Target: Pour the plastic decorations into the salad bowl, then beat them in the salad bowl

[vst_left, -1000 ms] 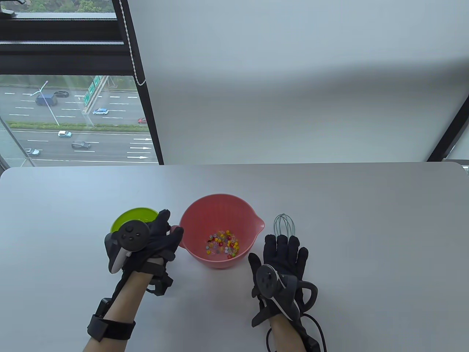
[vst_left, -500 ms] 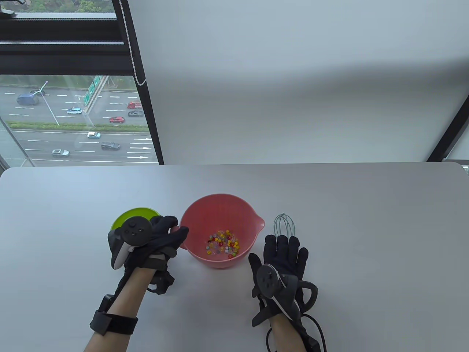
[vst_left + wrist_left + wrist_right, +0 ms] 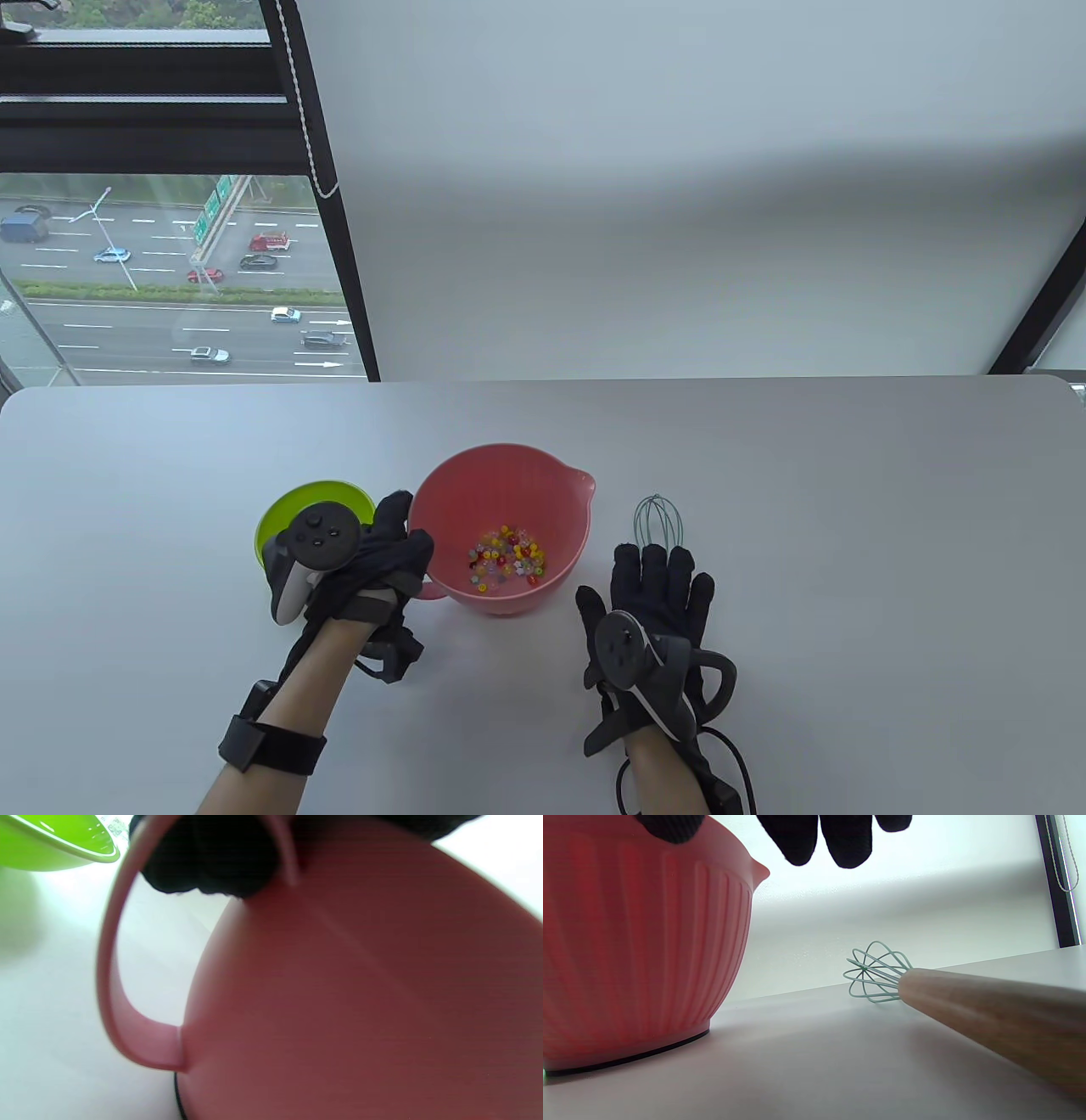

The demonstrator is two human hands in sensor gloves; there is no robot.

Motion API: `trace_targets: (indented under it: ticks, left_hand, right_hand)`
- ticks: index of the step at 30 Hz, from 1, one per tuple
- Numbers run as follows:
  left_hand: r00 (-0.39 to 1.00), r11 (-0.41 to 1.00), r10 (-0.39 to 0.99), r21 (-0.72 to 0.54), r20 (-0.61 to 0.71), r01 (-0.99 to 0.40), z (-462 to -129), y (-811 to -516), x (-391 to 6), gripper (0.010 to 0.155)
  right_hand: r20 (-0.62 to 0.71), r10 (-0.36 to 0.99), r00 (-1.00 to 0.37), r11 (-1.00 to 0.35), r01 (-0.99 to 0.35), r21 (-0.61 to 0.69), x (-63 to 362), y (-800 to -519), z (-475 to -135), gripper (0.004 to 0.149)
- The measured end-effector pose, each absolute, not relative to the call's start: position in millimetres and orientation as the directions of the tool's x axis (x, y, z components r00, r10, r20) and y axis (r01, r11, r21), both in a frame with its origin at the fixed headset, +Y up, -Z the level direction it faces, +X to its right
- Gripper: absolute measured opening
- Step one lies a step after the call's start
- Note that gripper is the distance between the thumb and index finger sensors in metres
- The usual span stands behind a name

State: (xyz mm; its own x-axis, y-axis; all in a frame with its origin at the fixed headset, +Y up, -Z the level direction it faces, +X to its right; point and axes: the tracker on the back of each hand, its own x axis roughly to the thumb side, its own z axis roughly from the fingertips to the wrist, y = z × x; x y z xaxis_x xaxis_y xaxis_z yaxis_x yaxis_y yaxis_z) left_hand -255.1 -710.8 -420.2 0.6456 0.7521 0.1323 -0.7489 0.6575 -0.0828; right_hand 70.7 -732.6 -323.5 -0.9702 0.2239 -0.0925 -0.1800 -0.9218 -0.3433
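The pink salad bowl stands at the table's middle with small coloured plastic decorations scattered on its bottom. My left hand grips the bowl's handle on its left side, and the left wrist view shows curled fingers hooked at the handle's top. My right hand lies flat with straight fingers over the handle of a whisk. That whisk has teal wires and a wooden handle lying on the table under my fingertips.
A small lime-green bowl stands just left of the pink bowl, partly behind my left hand's tracker, and its rim is close to the handle. The far table edge meets a window and a grey blind.
My left hand has closed on the pink bowl's handle. The bowl has shifted a little to the left and turned, its spout now further back. The right hand has not moved.
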Motion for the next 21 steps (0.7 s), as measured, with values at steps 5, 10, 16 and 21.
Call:
trace_targets:
  ticks: [5,10,16,21]
  left_hand:
    - [0.614,0.626,0.776,-0.065,0.144,-0.777,-410.8,-708.4,-265.3,0.063]
    - [0.614,0.627,0.761,0.007,0.208,-0.779,-387.9,-692.8,-280.2,0.063]
    - [0.628,0.636,0.744,0.045,0.230,-0.770,-364.2,-686.1,-301.3,0.062]
    - [0.626,0.632,0.743,0.058,0.235,-0.772,-351.2,-690.2,-311.6,0.061]
  right_hand:
    - [-0.095,0.212,-0.973,-0.926,-0.169,-0.337,70.1,-733.2,-324.1,0.073]
    - [-0.103,0.199,-0.975,-0.927,-0.154,-0.342,72.3,-731.0,-324.2,0.073]
    - [-0.130,0.189,-0.973,-0.939,-0.141,-0.312,77.3,-730.1,-325.6,0.073]
    - [-0.134,0.197,-0.971,-0.937,-0.147,-0.316,78.1,-729.3,-325.9,0.074]
